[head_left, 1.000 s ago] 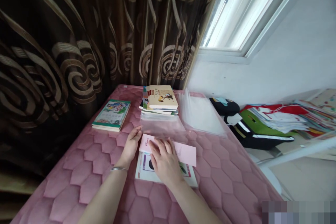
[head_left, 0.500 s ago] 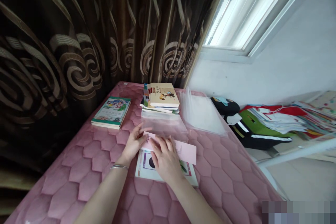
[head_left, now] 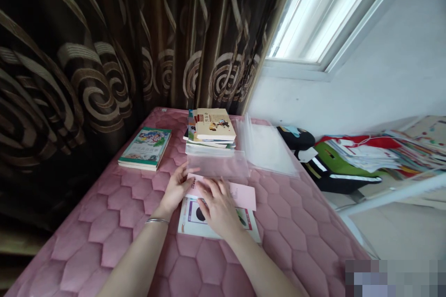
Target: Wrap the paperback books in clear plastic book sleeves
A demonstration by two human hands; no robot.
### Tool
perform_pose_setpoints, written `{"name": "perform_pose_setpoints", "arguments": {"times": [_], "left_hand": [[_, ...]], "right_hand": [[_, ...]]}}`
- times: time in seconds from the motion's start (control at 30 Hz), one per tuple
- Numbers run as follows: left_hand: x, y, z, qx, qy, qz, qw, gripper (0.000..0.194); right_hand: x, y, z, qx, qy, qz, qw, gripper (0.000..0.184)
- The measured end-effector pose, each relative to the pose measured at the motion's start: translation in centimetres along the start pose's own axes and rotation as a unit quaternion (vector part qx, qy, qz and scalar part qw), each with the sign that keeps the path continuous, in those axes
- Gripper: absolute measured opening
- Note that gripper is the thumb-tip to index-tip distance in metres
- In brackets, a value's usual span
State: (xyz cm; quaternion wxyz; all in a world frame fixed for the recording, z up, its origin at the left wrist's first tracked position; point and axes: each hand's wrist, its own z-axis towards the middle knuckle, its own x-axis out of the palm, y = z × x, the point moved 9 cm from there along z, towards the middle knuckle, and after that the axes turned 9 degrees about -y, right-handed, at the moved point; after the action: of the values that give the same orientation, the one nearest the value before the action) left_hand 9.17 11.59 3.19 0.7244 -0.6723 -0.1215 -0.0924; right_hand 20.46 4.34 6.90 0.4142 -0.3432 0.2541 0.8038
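My left hand (head_left: 176,190), with a silver bangle at the wrist, pinches the left end of a pink printed sheet (head_left: 244,196), thumb on top and the other fingers at its far edge. My right hand (head_left: 220,206) lies on the middle of the sheet with its fingers spread. Under the sheet and the right hand is a white book (head_left: 200,228) with a purple-framed picture, partly covered. Whether the sheet is attached to this book I cannot tell. Just beyond my fingers lies a clear plastic cover (head_left: 223,162), in front of a book stack.
A book stack (head_left: 216,125) stands at the back of the pink quilted surface (head_left: 132,222). Green-edged books (head_left: 146,148) lie at the left, clear plastic sheets (head_left: 272,148) at the back right. Beyond the right edge are a green and black bag (head_left: 337,167) and papers. A dark curtain (head_left: 156,32) hangs behind.
The view has shifted slightly, so everything sits a little further left. Both hands keep nearly the same place on the pink sheet.
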Motion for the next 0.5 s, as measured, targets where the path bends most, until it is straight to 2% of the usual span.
{"name": "perform_pose_setpoints", "arguments": {"times": [0.17,0.27,0.37,0.5], "left_hand": [[-0.2,0.2,0.1,0.007,-0.011,0.009,1.000,0.064],[-0.3,0.3,0.2,0.010,-0.020,0.008,1.000,0.062],[-0.5,0.4,0.2,-0.002,-0.028,0.001,1.000,0.063],[-0.8,0.5,0.2,-0.004,-0.045,-0.005,0.999,0.068]], "right_hand": [[0.1,-0.3,0.3,0.009,-0.005,0.031,0.999,0.037],[0.0,-1.0,0.4,0.023,-0.018,0.090,0.996,0.038],[-0.9,-2.8,0.4,0.059,-0.046,0.136,0.988,0.039],[-3.3,-6.9,0.2,0.124,-0.099,0.057,0.986,0.026]]}}
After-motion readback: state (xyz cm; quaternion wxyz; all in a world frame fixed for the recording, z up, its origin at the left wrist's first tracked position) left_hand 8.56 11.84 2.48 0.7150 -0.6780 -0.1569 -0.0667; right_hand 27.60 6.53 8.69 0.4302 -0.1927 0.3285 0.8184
